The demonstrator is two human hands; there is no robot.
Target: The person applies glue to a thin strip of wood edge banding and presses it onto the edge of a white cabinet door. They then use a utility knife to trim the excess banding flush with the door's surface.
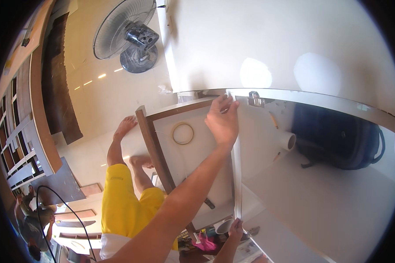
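Observation:
A long, narrow white strip [238, 175] runs along the edge of a white panel with a brown wooden frame [149, 140]. My left hand [223, 122] is closed at the strip's far end, fingers pinched together just below a white cabinet edge. Near the strip's other end, my right hand [236, 228] pinches it between thumb and fingers. A metal hinge [256, 100] is fixed to the cabinet edge, to the right of my left hand. On the framed panel lie a thin yellowish ring [182, 133] and a dark-handled tool [210, 204], partly hidden by my left forearm.
At right are a dark backpack [338, 136], a white roll [289, 141] and a pencil [273, 119]. A grey pedestal fan [139, 57] stands at upper left. A black cable [68, 206] loops at lower left, where another person [30, 223] sits. Below lies pink cloth [205, 242].

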